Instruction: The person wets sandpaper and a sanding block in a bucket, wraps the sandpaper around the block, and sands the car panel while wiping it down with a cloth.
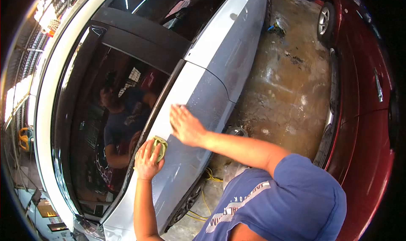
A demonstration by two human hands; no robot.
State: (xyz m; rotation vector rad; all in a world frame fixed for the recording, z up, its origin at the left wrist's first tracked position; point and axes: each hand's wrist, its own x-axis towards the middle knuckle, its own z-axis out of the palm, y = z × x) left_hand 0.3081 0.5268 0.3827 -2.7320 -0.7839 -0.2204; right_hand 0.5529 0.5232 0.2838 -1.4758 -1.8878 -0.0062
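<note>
My left hand (pixel 148 159) rests on the pale upper side of the car body (pixel 211 86), just below the dark window. It grips a folded yellow-green cloth (pixel 160 148), which shows beside the fingers. Farther along the same panel, my right hand (pixel 186 126) lies flat with its fingers stretched out and close together. Nothing shows clearly in it; what is under the palm is hidden. Small droplets and faint marks dot the grey-white surface near both hands.
The side window (pixel 118 126) reflects a person. A dark red car (pixel 359 110) stands to the right, across a stained wet floor (pixel 287 93). A yellow cord (pixel 205 205) lies by the wheel (pixel 188 203) below. A blue and dark object (pixel 277 29) sits farther off on the floor.
</note>
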